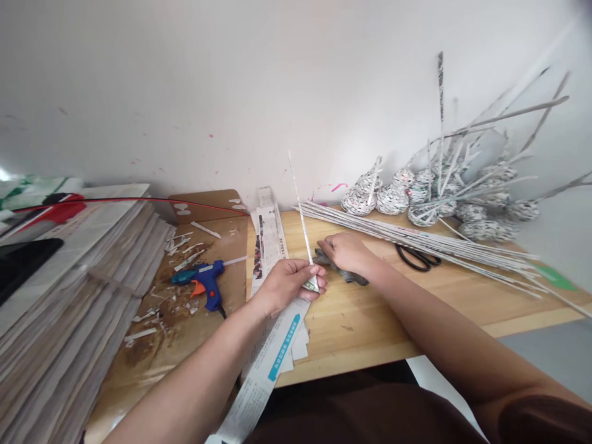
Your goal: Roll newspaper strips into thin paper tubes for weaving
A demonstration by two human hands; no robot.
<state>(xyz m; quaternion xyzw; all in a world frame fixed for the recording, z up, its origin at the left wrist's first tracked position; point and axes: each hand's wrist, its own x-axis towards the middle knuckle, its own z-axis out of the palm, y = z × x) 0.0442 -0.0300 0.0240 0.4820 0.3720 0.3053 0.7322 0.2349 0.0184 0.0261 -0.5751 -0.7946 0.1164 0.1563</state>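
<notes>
My left hand (296, 279) is closed around the lower end of a thin, pale rod (301, 216), which points up toward the wall. A newspaper strip (272, 364) with a blue printed band runs from the same fingers down to the lower left, its upper end wrapped at the rod's base. Just to the right, my right hand (346, 251) is on a crumpled dark grey cloth (354, 277), fingers bent and pressed to it. Under and behind my left hand lies a stack of cut newspaper strips (271, 237).
Rolled paper sticks (416, 243) lie in a long bundle at right, partly over black-handled scissors (419, 258). Woven paper shapes (393, 197) stand by the wall. At left are a blue glue gun (210, 283), paper scraps (185, 250) and a tall newspaper stack (106, 290).
</notes>
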